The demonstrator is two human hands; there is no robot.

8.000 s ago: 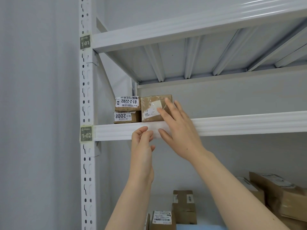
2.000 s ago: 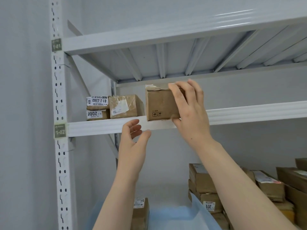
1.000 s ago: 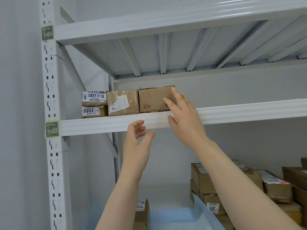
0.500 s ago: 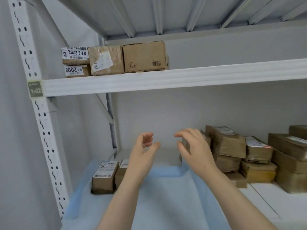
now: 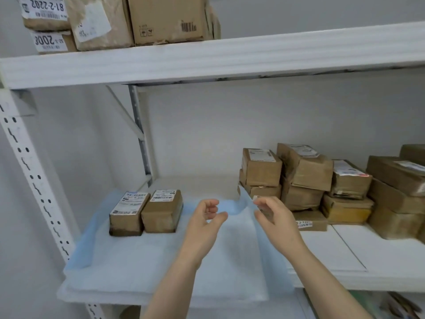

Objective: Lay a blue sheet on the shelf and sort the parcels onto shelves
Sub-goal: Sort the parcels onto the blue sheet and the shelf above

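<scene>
Shelving first: white metal rack [image 5: 230,58], two levels in my view. Pale blue fabric sheet [image 5: 138,261] covers the lower level's left half, its right edge curled up beside stacked brown cardboard parcels [image 5: 305,176]. Upper-level parcels [image 5: 167,19] sit far left. Two labelled boxes [image 5: 162,212] stand side by side on the sheet. Left hand [image 5: 202,226] is loosely curled and empty. Right hand [image 5: 276,222] is at the upturned edge; I can't tell if it's pinching.

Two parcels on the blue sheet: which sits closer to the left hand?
The right parcel of the pair, with a short label at its far end. The parcel with the long label lies beyond it, farther from the left hand.
</scene>
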